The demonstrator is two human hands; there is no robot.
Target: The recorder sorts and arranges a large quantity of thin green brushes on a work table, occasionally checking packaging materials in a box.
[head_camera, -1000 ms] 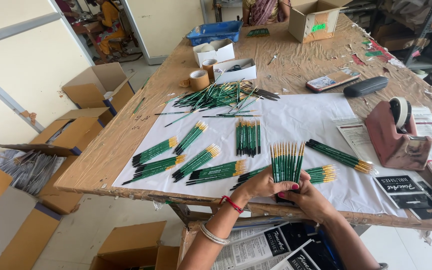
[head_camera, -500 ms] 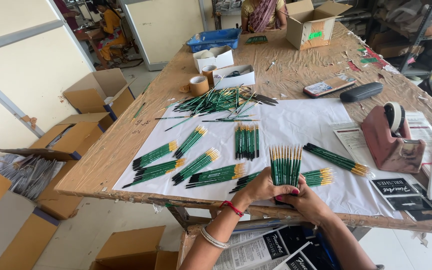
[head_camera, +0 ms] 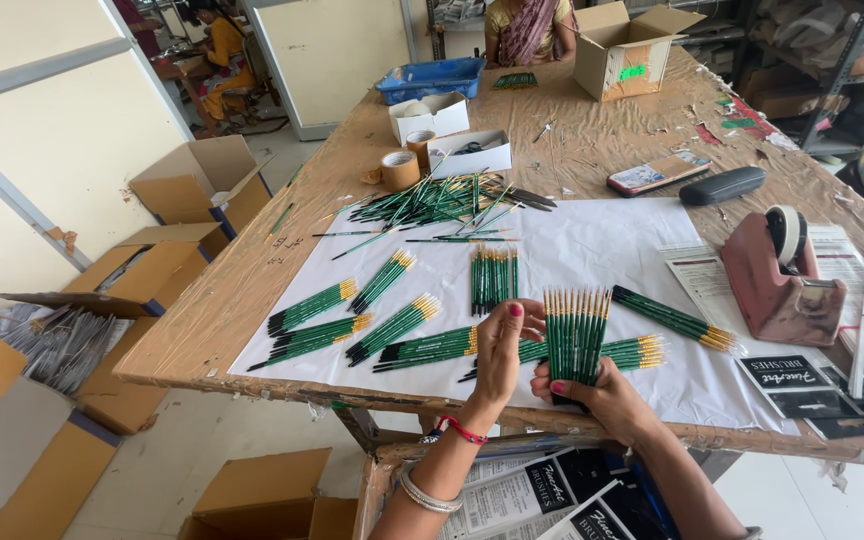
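Cardboard boxes [head_camera: 192, 185] crowded the floor at far left, flaps open, dull brown and creased, beside a paper-wrapped worktable [head_camera: 252, 290] with a scuffed, crinkled skin. On the white sheet [head_camera: 602, 245] lay small bundles [head_camera: 352, 320] of thin green-handled brushes, gold ferrules catching light, and further back a loose heap [head_camera: 442, 200], sticks crossing every way. At the near edge the left hand [head_camera: 500, 350] stood with fingers together and thumb out, pressing the side of an upright fan of brushes [head_camera: 574, 335]. The right hand [head_camera: 597, 395] pinched that fan at its base, fingers curled tight. Slim, smooth handles like these looked ready to slide: a slack pinch might have spilled them off the table edge just below. A pink tape dispenser [head_camera: 782, 285], heavy and rounded, sat right, near glossy black labels [head_camera: 802, 385].
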